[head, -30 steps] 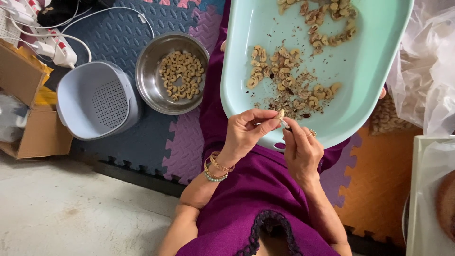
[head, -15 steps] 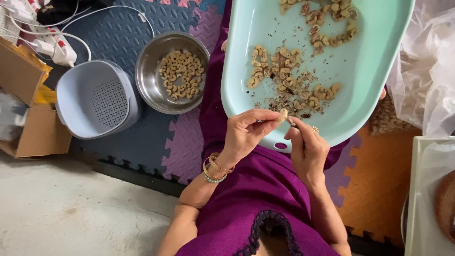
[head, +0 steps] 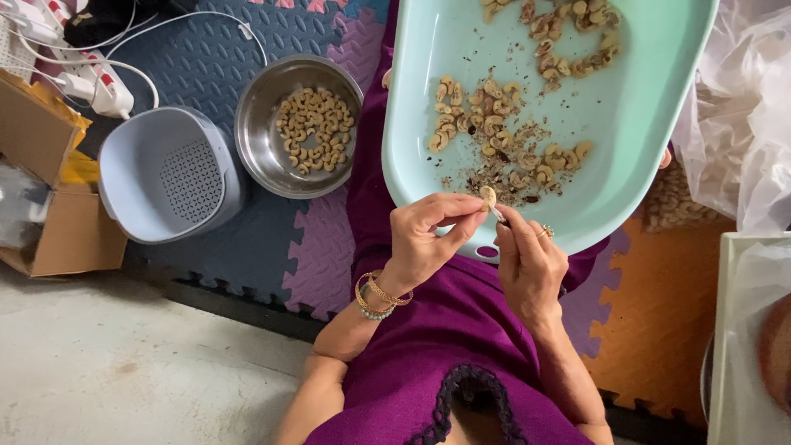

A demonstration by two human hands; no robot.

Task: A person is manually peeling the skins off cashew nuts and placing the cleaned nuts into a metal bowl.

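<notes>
Two hands, seen from above, meeting over the near rim of a tray on a lap in purple cloth. Left hand (head: 428, 235), bangles at the wrist, fingers curled narrow, thumb and forefinger pinching one pale cashew kernel (head: 488, 196) at their tips. Right hand (head: 527, 259), a ring on one finger, closed around a small thin tool (head: 499, 214) whose tip touches the kernel's underside; kind of tool too small to tell. Kernel's long axis running roughly away from the body, toward the tray, curve not clear enough to read.

Just beyond both hands, one mint-green oval plastic tray (head: 643, 124), holding two loose groups of cashews: a nearer cluster (head: 494, 140) mixed with dark brown skin flakes, right ahead of the fingertips, and a farther cluster (head: 560, 33) at the tray's far end. Too many to count exactly.

Left of the left hand and farther out, one round steel bowl (head: 255, 140) with several dozen peeled pale cashews (head: 313, 130) in a single layer. Touching it on its left, one grey plastic basket (head: 132, 177) with a perforated bottom. Farther left, one cardboard box (head: 49, 214) and a white power strip (head: 99, 91) with cords. Right of the right hand, clear plastic bags (head: 741, 124).
</notes>
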